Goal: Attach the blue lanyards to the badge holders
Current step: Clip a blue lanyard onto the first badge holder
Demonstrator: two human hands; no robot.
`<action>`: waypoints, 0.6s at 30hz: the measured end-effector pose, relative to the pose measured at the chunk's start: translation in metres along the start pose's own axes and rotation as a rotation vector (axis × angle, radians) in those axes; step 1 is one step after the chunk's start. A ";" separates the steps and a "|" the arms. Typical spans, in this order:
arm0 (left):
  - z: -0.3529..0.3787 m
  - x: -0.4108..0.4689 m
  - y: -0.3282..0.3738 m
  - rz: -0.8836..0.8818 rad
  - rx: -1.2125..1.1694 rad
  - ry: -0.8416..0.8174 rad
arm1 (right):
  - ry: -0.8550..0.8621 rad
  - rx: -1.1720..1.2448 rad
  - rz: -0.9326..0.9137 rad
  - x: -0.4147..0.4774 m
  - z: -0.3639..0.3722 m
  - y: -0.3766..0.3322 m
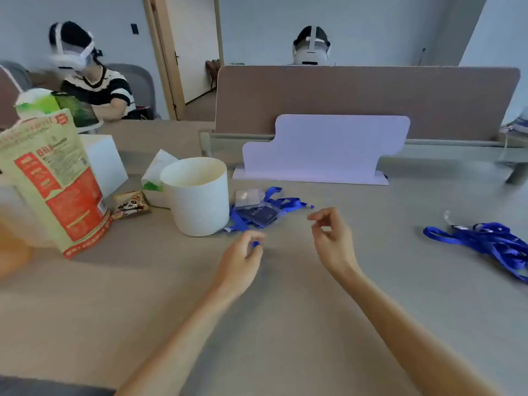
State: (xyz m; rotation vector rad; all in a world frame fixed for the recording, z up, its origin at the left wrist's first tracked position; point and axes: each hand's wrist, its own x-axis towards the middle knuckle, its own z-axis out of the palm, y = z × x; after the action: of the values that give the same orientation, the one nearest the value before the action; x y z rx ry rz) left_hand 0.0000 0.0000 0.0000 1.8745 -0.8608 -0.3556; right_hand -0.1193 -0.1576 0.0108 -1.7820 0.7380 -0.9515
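Note:
A heap of clear badge holders (258, 214) with blue lanyards (288, 202) joined to them lies just right of the white bucket. My left hand (243, 257) hovers in front of that heap, fingers curled, with a bit of blue strap showing at its fingertips. My right hand (333, 238) is raised to the right of the heap, thumb and forefinger nearly pinched, nothing visible between them. A second bunch of loose blue lanyards (485, 241) lies at the table's right side, apart from both hands.
A white bucket (197, 195) stands left of the heap, with a tissue pack (155, 175), a snack packet (131, 205) and a tall paper bag (54, 181) further left. A white stand (323, 150) and a brown divider (365, 95) close the back. Two persons sit beyond.

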 end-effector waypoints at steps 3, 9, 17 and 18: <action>-0.001 -0.020 -0.016 0.057 0.116 -0.014 | -0.097 -0.158 0.068 -0.022 -0.010 0.010; -0.005 -0.008 -0.022 0.128 0.298 -0.054 | -0.167 -0.341 0.090 -0.034 -0.010 0.007; 0.002 0.057 -0.033 0.201 0.288 -0.001 | -0.258 -0.914 -0.178 0.012 0.036 0.020; 0.003 0.064 -0.034 0.214 0.289 0.006 | -0.265 -0.935 -0.228 0.020 0.042 0.022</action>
State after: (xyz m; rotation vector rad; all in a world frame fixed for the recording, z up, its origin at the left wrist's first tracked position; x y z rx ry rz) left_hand 0.0572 -0.0386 -0.0227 2.0190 -1.1450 -0.0962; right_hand -0.0746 -0.1632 -0.0144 -2.7879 0.8915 -0.4942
